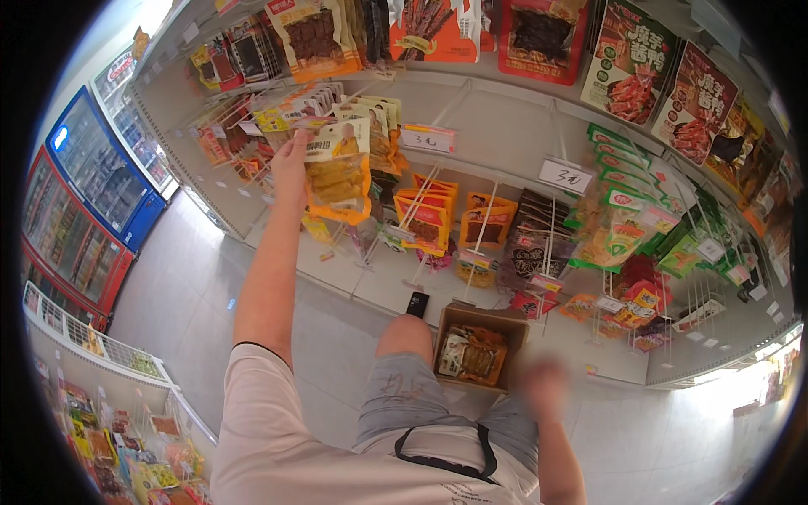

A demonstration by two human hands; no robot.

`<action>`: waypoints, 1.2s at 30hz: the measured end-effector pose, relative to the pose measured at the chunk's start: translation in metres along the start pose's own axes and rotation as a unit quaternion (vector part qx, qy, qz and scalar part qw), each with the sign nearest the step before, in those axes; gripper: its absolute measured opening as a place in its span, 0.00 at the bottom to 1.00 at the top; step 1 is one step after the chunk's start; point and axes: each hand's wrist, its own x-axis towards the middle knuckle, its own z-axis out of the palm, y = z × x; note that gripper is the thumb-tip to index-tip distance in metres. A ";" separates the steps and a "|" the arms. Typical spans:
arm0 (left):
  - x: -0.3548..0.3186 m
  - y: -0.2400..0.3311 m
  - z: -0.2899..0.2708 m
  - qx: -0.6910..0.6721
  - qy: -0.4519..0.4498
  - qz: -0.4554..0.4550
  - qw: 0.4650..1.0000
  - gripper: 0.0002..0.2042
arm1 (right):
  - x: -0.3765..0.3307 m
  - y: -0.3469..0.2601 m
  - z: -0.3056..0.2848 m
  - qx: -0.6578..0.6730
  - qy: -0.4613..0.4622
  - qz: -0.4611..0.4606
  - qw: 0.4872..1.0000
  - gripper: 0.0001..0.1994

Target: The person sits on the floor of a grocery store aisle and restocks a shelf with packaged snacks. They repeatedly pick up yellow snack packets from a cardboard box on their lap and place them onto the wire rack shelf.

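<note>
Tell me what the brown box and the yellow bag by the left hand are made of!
The box is probably matte cardboard: its walls look plain brown and stiff. The bag seems to be glossy plastic film, since light glints on its wrinkled yellow part.

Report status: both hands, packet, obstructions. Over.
Left hand at upper left edge of orange-edged packet. Right hand blurred, beside open carton, contact unclear. Other hanging packets close on packet's right.

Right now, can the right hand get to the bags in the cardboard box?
Probably yes. The right hand, though blurred, appears close beside the cardboard box. The box's top is open, and nothing seems to cover the bags inside.
</note>
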 end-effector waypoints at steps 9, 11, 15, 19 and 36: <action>0.000 0.003 -0.001 0.035 -0.023 0.000 0.999 0.18 | 0.017 -0.036 -0.057 0.114 -0.096 0.142 0.979 0.17; 0.003 -0.003 0.000 0.026 -0.017 0.005 0.999 0.16 | 0.016 -0.036 -0.059 0.112 -0.093 0.143 0.979 0.18; 0.015 -0.018 -0.001 0.023 -0.018 -0.010 1.000 0.16 | 0.014 -0.034 -0.051 0.117 -0.066 0.134 0.982 0.19; 0.012 -0.026 0.015 -0.014 -0.061 -0.008 0.998 0.16 | 0.016 -0.033 -0.051 0.118 -0.076 0.139 0.980 0.19; 0.014 -0.099 0.088 0.403 -0.126 0.217 0.880 0.31 | 0.014 -0.008 -0.013 -0.040 0.037 -0.017 0.998 0.13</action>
